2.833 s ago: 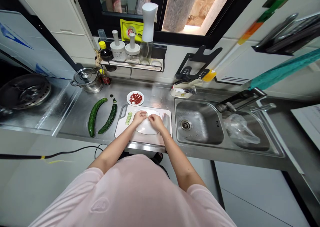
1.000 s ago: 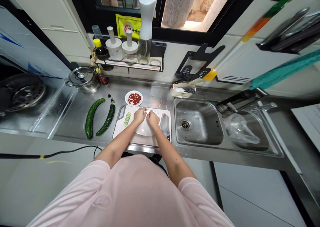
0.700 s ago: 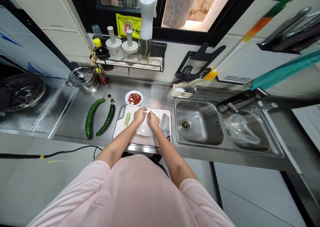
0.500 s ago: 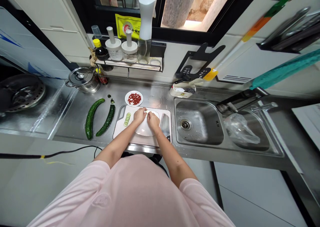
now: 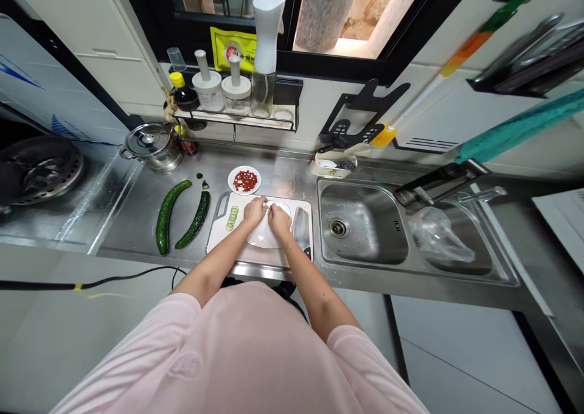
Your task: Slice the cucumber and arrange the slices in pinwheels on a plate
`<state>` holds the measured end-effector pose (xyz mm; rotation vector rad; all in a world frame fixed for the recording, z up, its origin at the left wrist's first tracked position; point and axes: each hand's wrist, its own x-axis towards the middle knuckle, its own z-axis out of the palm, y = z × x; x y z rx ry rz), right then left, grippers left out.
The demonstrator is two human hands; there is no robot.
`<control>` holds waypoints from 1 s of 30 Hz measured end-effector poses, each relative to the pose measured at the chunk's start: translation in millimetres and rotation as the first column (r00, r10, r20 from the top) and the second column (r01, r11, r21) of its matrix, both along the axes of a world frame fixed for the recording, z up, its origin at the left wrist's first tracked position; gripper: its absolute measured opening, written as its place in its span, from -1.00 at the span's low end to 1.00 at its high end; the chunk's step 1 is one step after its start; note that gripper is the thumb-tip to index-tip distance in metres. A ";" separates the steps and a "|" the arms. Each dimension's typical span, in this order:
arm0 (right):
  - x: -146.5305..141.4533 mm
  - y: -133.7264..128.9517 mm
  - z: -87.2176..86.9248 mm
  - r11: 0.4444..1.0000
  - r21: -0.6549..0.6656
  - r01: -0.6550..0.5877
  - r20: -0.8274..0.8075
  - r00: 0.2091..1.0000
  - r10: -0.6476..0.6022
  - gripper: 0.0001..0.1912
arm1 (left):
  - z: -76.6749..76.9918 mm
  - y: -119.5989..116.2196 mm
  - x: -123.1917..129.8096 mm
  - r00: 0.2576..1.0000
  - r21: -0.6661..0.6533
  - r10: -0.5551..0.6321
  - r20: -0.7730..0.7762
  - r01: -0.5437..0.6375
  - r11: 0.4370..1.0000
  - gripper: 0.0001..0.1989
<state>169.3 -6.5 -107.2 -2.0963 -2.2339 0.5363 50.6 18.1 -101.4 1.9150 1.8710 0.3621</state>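
A white plate (image 5: 267, 236) lies on the cutting board (image 5: 217, 234). Over its far part, my left hand (image 5: 255, 210) and my right hand (image 5: 278, 218) are close together with their fingers closed. Small pale green pieces show at the fingertips, probably cucumber slices; exactly what each hand pinches is too small to tell. A row of overlapping cucumber slices (image 5: 232, 218) rests on the board left of the plate. To the right of the plate lies a knife (image 5: 301, 227), flat on the board. A small white plate with chopped red pieces (image 5: 245, 179) stands behind the board.
Two whole cucumbers (image 5: 168, 215) lie left of the board, with small cut ends (image 5: 205, 184) near them. A lidded pot (image 5: 152, 148) stands behind. At the right are the sink (image 5: 365, 219) and a plastic bag (image 5: 440, 234). A shelf (image 5: 237, 120) holds jars and bottles.
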 end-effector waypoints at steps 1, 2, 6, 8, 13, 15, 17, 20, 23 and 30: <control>-0.2 0.0 0.2 1.000 -0.004 -0.001 0.004 1.000 0.001 -0.64 | 0.1 -0.1 -0.1 1.000 -0.003 0.000 0.000 0.000 1.000 -0.74; -0.3 0.1 0.2 1.000 -0.006 -0.002 0.007 1.000 0.002 -0.64 | 0.2 -0.2 -0.3 1.000 -0.008 0.002 -0.001 -0.002 1.000 -0.74; -0.7 0.1 0.3 1.000 -0.006 0.000 0.012 1.000 0.000 -0.64 | 0.4 -0.1 -0.5 1.000 -0.013 0.008 -0.009 -0.008 1.000 -0.74; -0.7 0.3 0.4 1.000 -0.007 0.002 0.011 1.000 -0.002 -0.64 | 0.2 0.1 -0.2 1.000 -0.009 0.008 -0.011 -0.008 1.000 -0.75; -0.4 1.2 1.8 1.000 -0.006 0.018 -0.017 1.000 -0.018 -0.66 | 1.6 0.3 0.8 1.000 -0.006 0.018 0.010 -0.018 1.000 -0.76; 0.2 1.1 3.3 0.999 0.005 0.036 -0.038 0.999 -0.036 -0.67 | 4.1 0.0 0.0 0.999 -0.002 0.033 0.035 -0.033 0.999 -0.76; 1.1 -0.1 5.7 0.999 0.011 0.046 -0.055 0.997 -0.045 -0.67 | 7.4 -1.1 -2.0 0.996 0.002 0.057 0.064 -0.057 0.998 -0.76; 2.7 -4.2 9.6 0.999 0.010 0.046 -0.065 0.997 -0.046 -0.65 | 11.7 -5.6 -6.7 0.989 0.011 0.104 0.108 -0.106 0.994 -0.76; 3.7 -11.1 11.7 0.999 0.024 0.046 -0.075 0.996 -0.044 -0.65 | 12.1 -15.7 -12.2 0.976 0.029 0.140 0.166 -0.147 0.989 -0.77; 4.6 -21.1 10.8 0.999 0.032 0.000 -0.056 0.998 0.002 -0.64 | 5.5 -52.0 -21.0 0.958 0.009 0.190 0.215 -0.197 0.980 -0.77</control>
